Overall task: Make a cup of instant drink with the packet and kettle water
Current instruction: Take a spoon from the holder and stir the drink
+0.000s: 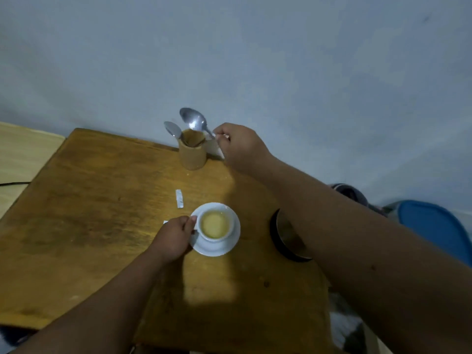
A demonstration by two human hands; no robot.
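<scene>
A white cup (215, 235) holding pale yellowish liquid stands on a white saucer (231, 247) in the middle of the wooden table (89, 213). My left hand (176, 237) grips the cup's handle side. At the table's far edge my right hand (240, 146) is shut on the handle of a metal spoon (192, 118), held beside a wooden holder (192, 154) with its bowl up. A second spoon (173, 129) stands in that holder. A torn white packet (179, 198) lies just behind the saucer. The kettle (286, 236) is right of the cup, mostly hidden by my right forearm.
A small white scrap (166, 222) lies by my left hand. A blue plastic lid or container (434, 228) sits off the table's right edge. A dark cable (12, 184) runs at the left. The wall stands right behind the table.
</scene>
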